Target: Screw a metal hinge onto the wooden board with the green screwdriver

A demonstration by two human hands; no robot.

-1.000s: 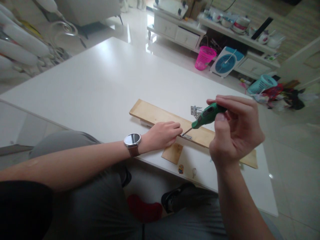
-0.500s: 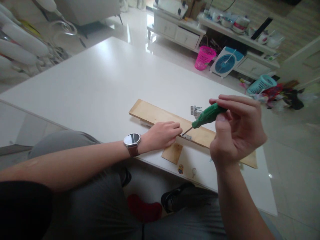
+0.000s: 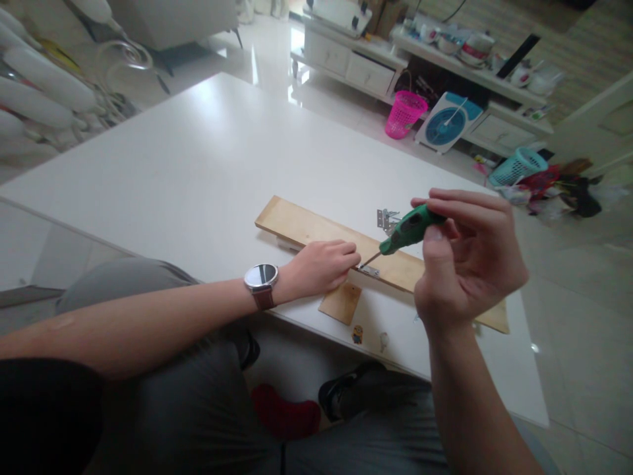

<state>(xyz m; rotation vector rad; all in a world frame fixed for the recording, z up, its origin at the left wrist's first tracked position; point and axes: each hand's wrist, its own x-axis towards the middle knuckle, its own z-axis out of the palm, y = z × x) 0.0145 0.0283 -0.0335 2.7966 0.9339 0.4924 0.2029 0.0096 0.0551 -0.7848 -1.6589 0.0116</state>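
Note:
My right hand (image 3: 469, 254) is wrapped around a green-handled screwdriver (image 3: 409, 228), tilted down to the left. Its tip meets a small metal hinge (image 3: 370, 270) at the near edge of a long wooden board (image 3: 316, 226). Closed fingers of my left hand (image 3: 326, 265) press against that edge beside the screwdriver tip; what they pinch is hidden. A wristwatch (image 3: 262, 276) is on the left wrist. Below this hand lies a short wooden piece (image 3: 342, 305), partly covered by it.
Behind the board lie loose metal hinges and screws (image 3: 386, 219). A small yellow cartoon figure (image 3: 357, 334) and a little clear item (image 3: 384, 342) are near the front edge of the white table (image 3: 198, 158). Beyond stand a pink basket (image 3: 405, 115) and a fan (image 3: 446, 124).
The screwdriver handle has turned about its long axis, showing a dark patch. My right fingers have shifted slightly left with it. My left hand and the board stay in place.

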